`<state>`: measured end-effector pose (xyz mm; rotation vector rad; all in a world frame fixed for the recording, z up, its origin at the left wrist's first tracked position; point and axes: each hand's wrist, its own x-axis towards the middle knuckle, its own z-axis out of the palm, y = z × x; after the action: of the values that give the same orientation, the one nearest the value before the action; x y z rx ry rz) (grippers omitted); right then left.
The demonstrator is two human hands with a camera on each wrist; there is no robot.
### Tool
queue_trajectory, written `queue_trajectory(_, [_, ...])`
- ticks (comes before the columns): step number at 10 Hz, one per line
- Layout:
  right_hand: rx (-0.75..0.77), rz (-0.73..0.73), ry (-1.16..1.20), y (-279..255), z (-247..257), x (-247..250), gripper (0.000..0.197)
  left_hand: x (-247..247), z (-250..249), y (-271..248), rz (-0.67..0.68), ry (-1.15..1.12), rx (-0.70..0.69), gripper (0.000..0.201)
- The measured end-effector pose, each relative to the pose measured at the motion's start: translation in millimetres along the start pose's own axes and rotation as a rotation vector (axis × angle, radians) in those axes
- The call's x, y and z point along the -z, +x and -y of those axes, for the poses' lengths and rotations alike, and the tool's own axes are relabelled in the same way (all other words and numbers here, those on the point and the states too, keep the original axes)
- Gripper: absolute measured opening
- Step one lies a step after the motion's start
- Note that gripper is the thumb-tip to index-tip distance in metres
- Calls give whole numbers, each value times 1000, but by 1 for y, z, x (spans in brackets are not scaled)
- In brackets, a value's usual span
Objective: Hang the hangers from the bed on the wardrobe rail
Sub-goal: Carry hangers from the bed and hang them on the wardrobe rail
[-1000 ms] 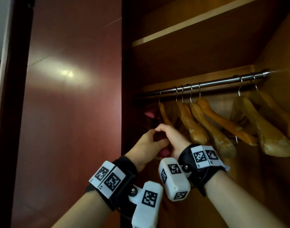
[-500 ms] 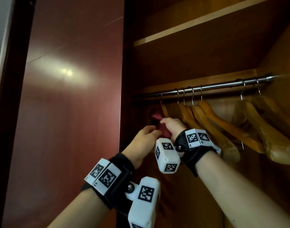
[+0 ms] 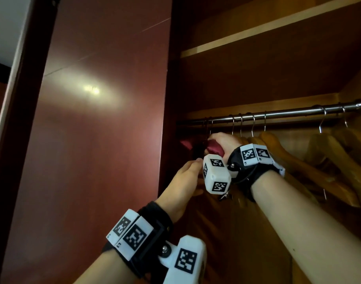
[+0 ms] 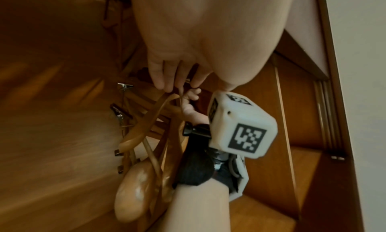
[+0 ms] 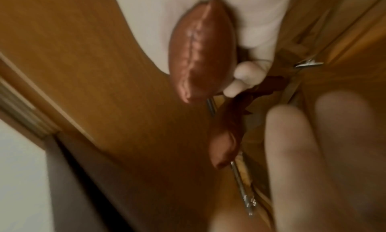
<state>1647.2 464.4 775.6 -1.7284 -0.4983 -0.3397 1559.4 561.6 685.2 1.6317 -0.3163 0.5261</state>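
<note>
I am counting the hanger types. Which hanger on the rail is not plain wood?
The dark red padded hanger at the left end of the rail, gripped by the right hand. The others are bare wooden hangers.

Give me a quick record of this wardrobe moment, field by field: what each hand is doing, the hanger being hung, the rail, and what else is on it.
right hand: grips the padded red hanger just under the rail
left hand: lower, fingers relaxed, reaching up near the hanger; contact unclear
rail: metal, horizontal, below a wooden shelf
red hanger's hook: at the rail's left end; whether it is seated is unclear
also on rail: several wooden hangers to the right
</note>
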Motion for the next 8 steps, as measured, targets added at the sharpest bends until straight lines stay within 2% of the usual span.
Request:
queue_trajectory(1, [46, 4, 210, 1, 7, -2, 43, 2, 1, 3, 9, -11, -21, 44])
queue_trajectory(2, [9, -52, 216, 8, 17, -4, 43, 4, 3, 6, 5, -13, -37, 44])
queue_trajectory(3, [230, 7, -369, 29, 14, 8, 49, 4, 5, 8, 10, -18, -50, 44])
queue_trajectory(4, [164, -35, -147, 40, 15, 11, 19, 4, 7, 9, 12, -22, -52, 46])
queue_trajectory(6, [70, -94, -301, 50, 4, 6, 34, 3, 6, 11, 18, -48, -67, 45])
queue_trajectory(7, [14, -120, -211, 41, -2, -2, 48, 2, 4, 10, 24, -62, -78, 46])
queue_trajectory(8, [2, -68, -244, 31, -3, -2, 54, 0, 0, 9, 27, -95, -69, 46])
